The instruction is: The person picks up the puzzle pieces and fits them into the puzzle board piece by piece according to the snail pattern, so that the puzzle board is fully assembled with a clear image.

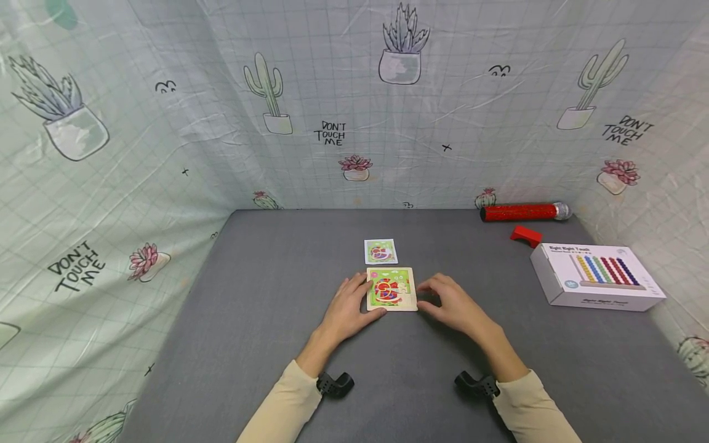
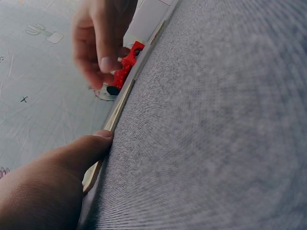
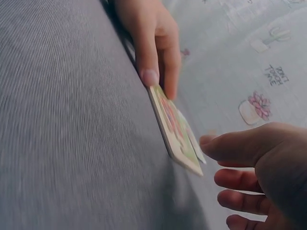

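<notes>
A square wooden jigsaw puzzle board (image 1: 391, 289) with a green, red and yellow picture lies flat on the table. Its right part shows bare pale wood. My left hand (image 1: 347, 309) holds the board by its left side, thumb at the near edge and fingers at the left edge. Just off the right edge hovers my right hand (image 1: 456, 306), its fingers loosely bent and holding nothing; the right wrist view shows a gap between its thumb (image 3: 225, 146) and the board (image 3: 175, 129). Beyond the board lies a small picture card (image 1: 380, 251) with a similar design.
At the right stands a white box (image 1: 598, 277) with rows of coloured beads printed on it. Behind it are a red arch-shaped block (image 1: 526, 235) and a red glittery microphone (image 1: 523, 212). A patterned cloth (image 1: 354, 104) hangs around the grey table (image 1: 277, 277).
</notes>
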`<state>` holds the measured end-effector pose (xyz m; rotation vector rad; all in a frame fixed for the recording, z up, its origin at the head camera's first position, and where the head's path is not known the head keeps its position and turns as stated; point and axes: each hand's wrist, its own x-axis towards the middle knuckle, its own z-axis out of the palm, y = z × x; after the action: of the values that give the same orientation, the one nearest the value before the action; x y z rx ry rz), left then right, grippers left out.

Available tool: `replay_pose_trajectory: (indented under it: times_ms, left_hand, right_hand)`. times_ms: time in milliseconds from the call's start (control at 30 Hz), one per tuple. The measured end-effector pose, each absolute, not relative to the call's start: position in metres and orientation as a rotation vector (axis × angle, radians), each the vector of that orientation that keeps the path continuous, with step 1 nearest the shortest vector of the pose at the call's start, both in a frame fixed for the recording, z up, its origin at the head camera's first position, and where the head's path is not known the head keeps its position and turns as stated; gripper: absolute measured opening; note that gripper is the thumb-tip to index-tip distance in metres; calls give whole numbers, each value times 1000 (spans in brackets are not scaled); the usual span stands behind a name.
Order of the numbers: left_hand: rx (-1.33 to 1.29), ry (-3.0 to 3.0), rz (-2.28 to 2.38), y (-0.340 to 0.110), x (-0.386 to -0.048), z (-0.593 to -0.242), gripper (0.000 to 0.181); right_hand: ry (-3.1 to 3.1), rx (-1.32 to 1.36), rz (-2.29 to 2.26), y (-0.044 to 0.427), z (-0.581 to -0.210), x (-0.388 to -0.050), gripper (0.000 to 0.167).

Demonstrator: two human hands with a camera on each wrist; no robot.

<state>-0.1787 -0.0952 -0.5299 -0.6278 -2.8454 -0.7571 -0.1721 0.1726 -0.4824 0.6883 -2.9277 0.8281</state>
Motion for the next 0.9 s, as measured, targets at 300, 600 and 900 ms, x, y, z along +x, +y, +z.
replay_pose_trajectory:
  times_ms: [300,600,900]
  left_hand:
    - [-634,-2861,-756,-95,-179,-530,76]
    - [-645,-2825,-767,-95,-179,-530,74]
    - [-636,-2845,-764,-95,-179,-530,74]
  right_hand:
    - [-2946,648,779,204,-485,-164,38]
    - [-2980,604,768,226,-487,-157,42]
    - [-3006,630,767,240,-486,-152,40]
